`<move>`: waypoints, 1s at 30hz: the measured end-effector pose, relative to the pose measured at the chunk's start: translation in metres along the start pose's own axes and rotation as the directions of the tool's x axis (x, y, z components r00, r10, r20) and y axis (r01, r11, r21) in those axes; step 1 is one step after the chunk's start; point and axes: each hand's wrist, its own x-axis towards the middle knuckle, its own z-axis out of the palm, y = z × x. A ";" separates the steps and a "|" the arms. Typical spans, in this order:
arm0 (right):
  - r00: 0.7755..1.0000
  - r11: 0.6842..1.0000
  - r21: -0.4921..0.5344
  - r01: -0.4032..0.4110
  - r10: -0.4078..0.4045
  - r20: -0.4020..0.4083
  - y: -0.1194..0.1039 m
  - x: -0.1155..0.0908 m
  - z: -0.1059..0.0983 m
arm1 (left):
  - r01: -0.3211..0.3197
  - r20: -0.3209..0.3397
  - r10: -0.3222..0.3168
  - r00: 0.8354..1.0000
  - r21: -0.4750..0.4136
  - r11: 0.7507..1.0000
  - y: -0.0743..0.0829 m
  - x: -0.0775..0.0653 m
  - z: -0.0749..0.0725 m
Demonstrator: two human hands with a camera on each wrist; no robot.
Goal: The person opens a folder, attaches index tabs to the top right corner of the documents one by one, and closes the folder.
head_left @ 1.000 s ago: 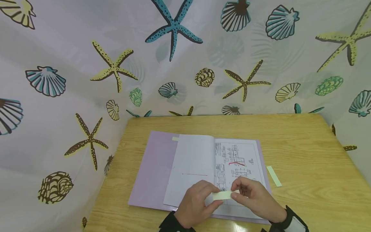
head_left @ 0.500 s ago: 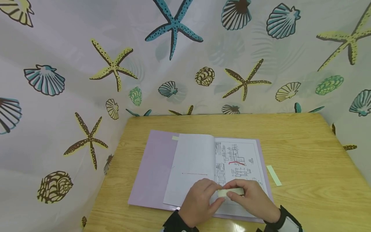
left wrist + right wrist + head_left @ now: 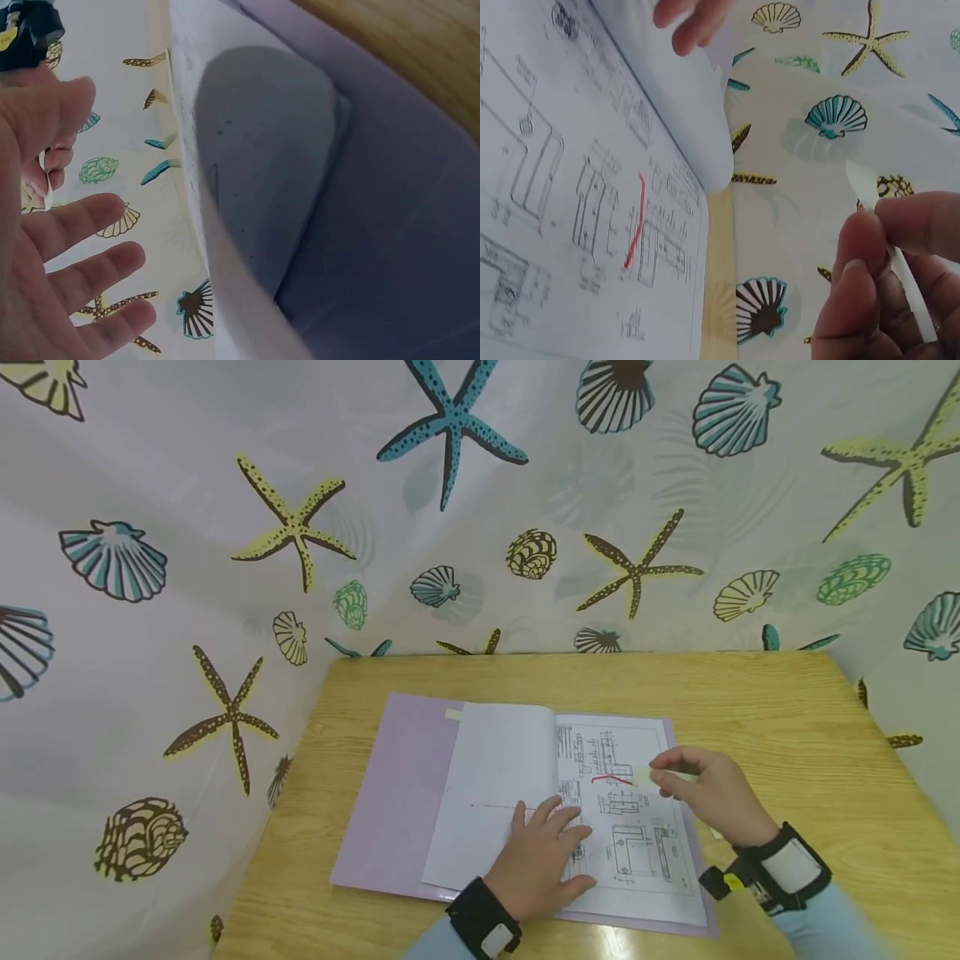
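A purple folder (image 3: pixel 401 793) lies open with white sheets in it. Its right-hand page (image 3: pixel 652 827) carries technical drawings and a red pen line. My right hand (image 3: pixel 708 789) pinches a pale yellow strip (image 3: pixel 642 774) between thumb and fingers, over the right edge of that page. In the right wrist view the strip (image 3: pixel 862 184) sticks out past the fingertips. My left hand (image 3: pixel 542 860), fingers spread and nearly straight, is over the lower middle of the folder by the page fold. The left wrist view shows its fingers (image 3: pixel 97 277) holding nothing.
Another pale strip (image 3: pixel 715 833) on the wooden table (image 3: pixel 795 735) is mostly hidden by my right hand. A short pale piece (image 3: pixel 453 714) sits at the folder's top left. Behind the table hangs a sheet (image 3: pixel 480 610) printed with shells and starfish.
My left hand has let go of the pale strip and spread its fingers over the folder. My right hand has moved up and to the right, carrying the strip.
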 end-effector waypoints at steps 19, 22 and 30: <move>0.974 0.963 -0.141 -0.228 0.228 -0.018 0.063 0.073 -0.009 | 0.086 0.245 -0.120 0.962 0.145 0.986 -0.002 0.002 0.034; 0.973 0.958 -0.168 -0.231 0.229 -0.035 0.068 0.077 -0.005 | 0.091 0.244 -0.125 0.962 0.144 0.985 -0.001 0.002 0.033; 0.956 0.943 -0.158 -0.293 0.288 -0.056 0.075 0.091 0.005 | 0.093 0.246 -0.130 0.960 0.158 0.983 0.000 0.002 0.029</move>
